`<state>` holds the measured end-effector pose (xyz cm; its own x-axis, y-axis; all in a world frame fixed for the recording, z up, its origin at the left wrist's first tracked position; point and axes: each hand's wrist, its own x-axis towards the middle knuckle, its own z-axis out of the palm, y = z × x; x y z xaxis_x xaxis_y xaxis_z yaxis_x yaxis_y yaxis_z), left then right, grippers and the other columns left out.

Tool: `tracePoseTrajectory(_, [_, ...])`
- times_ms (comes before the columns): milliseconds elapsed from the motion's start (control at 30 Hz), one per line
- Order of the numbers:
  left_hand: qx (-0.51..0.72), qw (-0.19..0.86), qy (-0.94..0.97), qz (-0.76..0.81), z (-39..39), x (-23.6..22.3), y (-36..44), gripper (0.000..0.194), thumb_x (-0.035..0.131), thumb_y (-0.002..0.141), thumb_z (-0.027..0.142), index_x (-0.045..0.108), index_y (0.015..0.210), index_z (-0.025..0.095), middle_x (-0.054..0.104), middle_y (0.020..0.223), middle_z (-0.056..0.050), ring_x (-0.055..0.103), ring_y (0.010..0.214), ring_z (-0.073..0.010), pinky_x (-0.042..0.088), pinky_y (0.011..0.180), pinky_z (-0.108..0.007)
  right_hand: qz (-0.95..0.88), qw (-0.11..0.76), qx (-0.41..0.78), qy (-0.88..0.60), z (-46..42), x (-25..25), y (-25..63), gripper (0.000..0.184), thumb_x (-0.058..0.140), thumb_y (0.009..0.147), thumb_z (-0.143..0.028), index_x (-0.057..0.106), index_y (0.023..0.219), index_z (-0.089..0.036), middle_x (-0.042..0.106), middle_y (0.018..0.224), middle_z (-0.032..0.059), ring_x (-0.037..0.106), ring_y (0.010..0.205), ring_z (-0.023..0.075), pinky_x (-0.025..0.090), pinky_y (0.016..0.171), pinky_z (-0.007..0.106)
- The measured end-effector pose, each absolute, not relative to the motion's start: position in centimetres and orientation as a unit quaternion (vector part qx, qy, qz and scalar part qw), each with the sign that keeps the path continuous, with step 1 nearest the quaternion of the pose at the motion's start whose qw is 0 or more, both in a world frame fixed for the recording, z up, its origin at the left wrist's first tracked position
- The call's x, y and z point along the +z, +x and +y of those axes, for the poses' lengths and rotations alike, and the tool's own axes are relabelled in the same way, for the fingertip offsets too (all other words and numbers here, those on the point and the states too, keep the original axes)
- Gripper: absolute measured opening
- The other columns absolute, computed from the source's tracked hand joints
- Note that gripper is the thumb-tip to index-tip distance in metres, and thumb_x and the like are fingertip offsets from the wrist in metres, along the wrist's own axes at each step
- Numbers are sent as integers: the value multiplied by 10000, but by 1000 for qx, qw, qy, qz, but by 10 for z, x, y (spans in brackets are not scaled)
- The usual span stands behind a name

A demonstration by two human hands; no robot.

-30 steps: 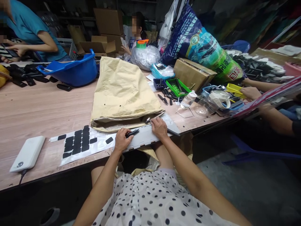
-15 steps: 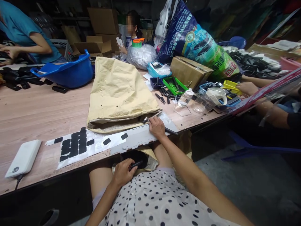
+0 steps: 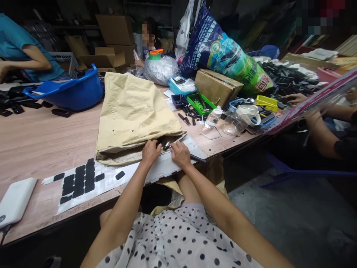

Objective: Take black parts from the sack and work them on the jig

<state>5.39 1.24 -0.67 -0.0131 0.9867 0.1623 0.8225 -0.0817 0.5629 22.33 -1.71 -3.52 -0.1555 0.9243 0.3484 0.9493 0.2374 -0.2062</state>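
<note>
One tool (image 3: 166,145) — gripped by right hand (image 3: 180,153) | left hand (image 3: 151,151) at beige sack (image 3: 134,111), grip unclear | blue-green bag (image 3: 223,52) — Chinese lettering

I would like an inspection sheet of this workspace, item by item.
Surface: wood-grain table, dark marks near front edge.
Work things: black-handled tool with metal head; open beige sack; black rounded patches on white sheet.
Clutter: blue plastic basin, green plastic tray.
Hands: left hand at sack's mouth, grip unclear; right hand holds the tool.
Cables: black cable at white box.
Surroundings: person in blue-green shirt, left; another person's arm, right.
</note>
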Motion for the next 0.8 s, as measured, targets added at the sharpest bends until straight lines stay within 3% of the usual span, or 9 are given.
tracePoseTrajectory(133, [241,122,657,704,46,-15,69,240,700,764,373,744,935,210,676,944,-136,656,957,-357,522,807,-453,-760,200,-31,-617,-17,-36,221,219,533,947,-236,688,1099,-219,606,964,94,509,938,247,386,751,328])
tracePoseTrajectory(233, [245,111,653,708,50,-19,72,161,735,697,301,733,830,211,652,943,-134,644,972,-370,516,819,-473,-760,200,-33,-618,-18,-35,220,214,533,950,-240,690,1094,-220,609,962,94,510,934,246,386,749,326])
tracePoseTrajectory(433, [261,105,686,671,18,-14,45,128,739,703,354,689,694,236,623,880,-84,606,946,-316,504,778,-405,-758,195,-31,-622,-18,-33,219,213,533,949,-234,691,1092,-223,614,971,96,508,932,246,382,754,328])
tracePoseTrajectory(600, [250,106,710,650,-38,-14,2,88,698,757,334,695,779,249,663,823,-38,583,815,-244,469,742,-355,-759,182,-27,-625,-19,-32,220,221,514,958,-231,684,1099,-218,611,984,98,497,940,248,372,765,326])
tracePoseTrajectory(800, [294,126,726,609,-69,-32,-17,131,652,798,271,723,904,241,684,852,-33,606,857,-232,476,802,-351,-762,185,-23,-620,-16,-31,228,228,506,961,-222,694,1090,-215,619,981,101,504,936,249,382,772,326])
